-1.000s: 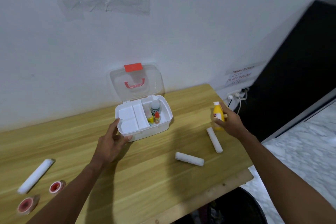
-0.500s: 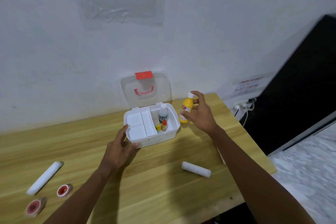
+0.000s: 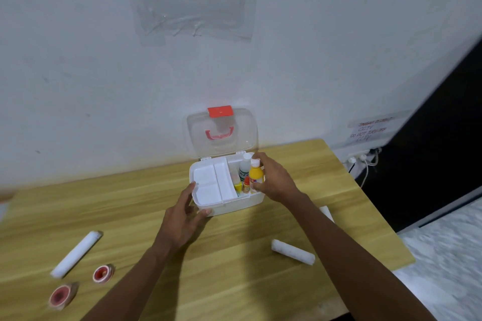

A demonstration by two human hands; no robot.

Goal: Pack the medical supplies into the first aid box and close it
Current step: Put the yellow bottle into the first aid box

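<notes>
The white first aid box (image 3: 227, 191) is sitting open on the wooden counter (image 3: 234, 281) close to the wall, its clear lid (image 3: 221, 131) with the red latch (image 3: 220, 111) standing upright behind it. The right hand (image 3: 273, 180) is reaching over the box's right compartment, its fingers (image 3: 257, 186) wrapping around a yellow bottle (image 3: 255, 174) with a white cap, which is standing upright inside that compartment beside a white bottle (image 3: 244, 168), a small orange bottle (image 3: 246, 187) and a small yellow item (image 3: 238, 186). The left hand (image 3: 184, 219) is bracing the box's front left corner, with its fingers spread loosely against the wall of the box and gripping nothing. The box's left compartments are showing only white plastic. In front of the box and to its right, a white gauze roll (image 3: 293, 255) is lying on the counter; another white roll (image 3: 326, 212) is peeking out from behind the right forearm. Well to the left of the box, a longer white roll (image 3: 75, 254) is lying beside two red-cored tape rolls (image 3: 103, 273) (image 3: 62, 294).
</notes>
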